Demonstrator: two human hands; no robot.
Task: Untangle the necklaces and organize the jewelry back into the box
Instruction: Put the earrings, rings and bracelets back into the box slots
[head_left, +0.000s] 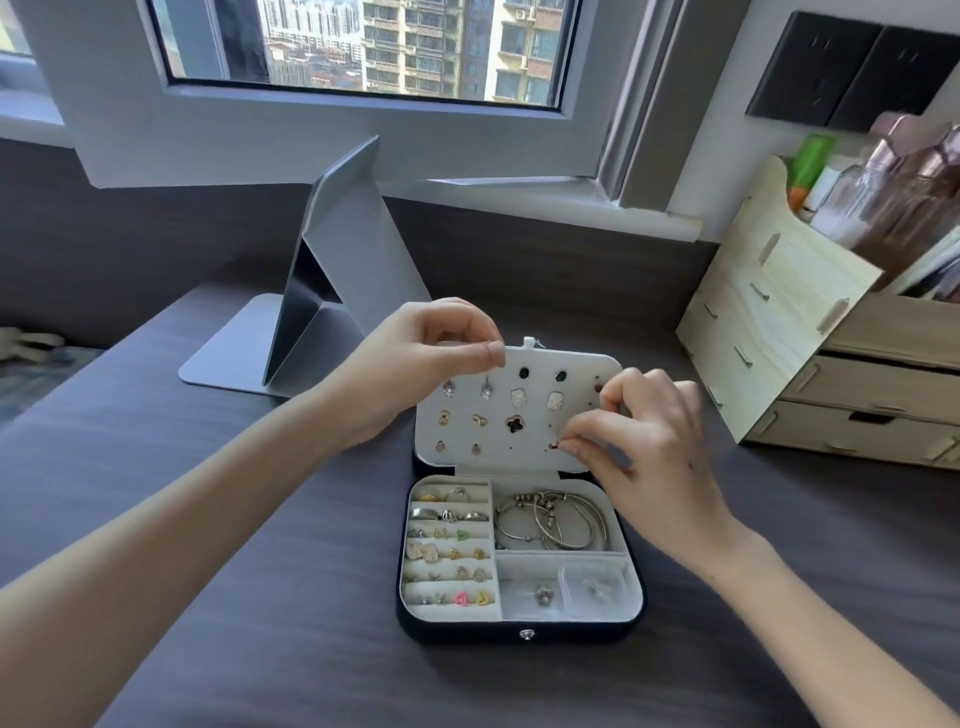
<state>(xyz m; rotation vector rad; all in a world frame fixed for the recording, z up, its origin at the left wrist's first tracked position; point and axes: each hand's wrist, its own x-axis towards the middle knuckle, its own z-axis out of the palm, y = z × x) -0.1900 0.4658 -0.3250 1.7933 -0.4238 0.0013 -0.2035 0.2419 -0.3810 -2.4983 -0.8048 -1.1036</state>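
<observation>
Jewelry box (519, 631), open at the centre of the dark surface (260, 649), with its white earring panel (524, 460) raised on the far side; the near compartments hold bangles (550, 519) at right and rows of rings and studs (447, 553) at left. The left hand (415, 358) pinches the panel's far left edge with curled fingers (491, 356), while the right hand (660, 452) pinches a small dark earring (557, 445) at the panel's near right part. A folding stand (332, 291) is far left and a wooden drawer organizer (810, 364) far right.
</observation>
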